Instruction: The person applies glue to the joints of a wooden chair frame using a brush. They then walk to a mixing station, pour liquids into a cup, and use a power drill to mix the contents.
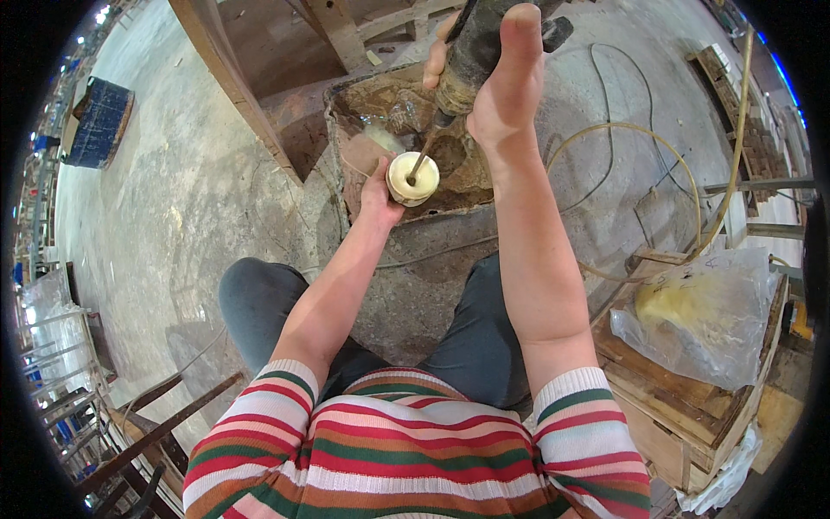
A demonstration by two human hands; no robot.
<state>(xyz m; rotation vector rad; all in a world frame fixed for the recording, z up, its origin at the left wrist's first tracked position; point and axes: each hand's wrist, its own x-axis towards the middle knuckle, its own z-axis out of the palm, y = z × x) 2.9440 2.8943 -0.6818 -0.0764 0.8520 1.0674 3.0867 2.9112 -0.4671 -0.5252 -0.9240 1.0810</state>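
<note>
In front of me my left hand (pixel 381 192) is wrapped round a small round cup (pixel 413 194), whose open top faces me. Pale yellow material (pixel 415 167) fills the cup, and a thin metal rod (pixel 424 153) dips into it. That rod comes out of a dirty dark power drill (pixel 471 65), which slants down toward the cup. My right hand (pixel 510 82) is closed on the drill body, its thumb on top and fingertips showing on the far side. Beneath both hands lies a grimy shallow tray (pixel 363 97) with clear plastic film and brown residue inside.
A wooden frame (pixel 229 82) rises beyond the tray. Cords (pixel 609 130) and a yellowish hose (pixel 640 126) loop over the floor at right. Nearer me, a wooden crate (pixel 648 398) carries a clear bag of yellow material (pixel 700 311). A blue bin (pixel 99 121) stands far left.
</note>
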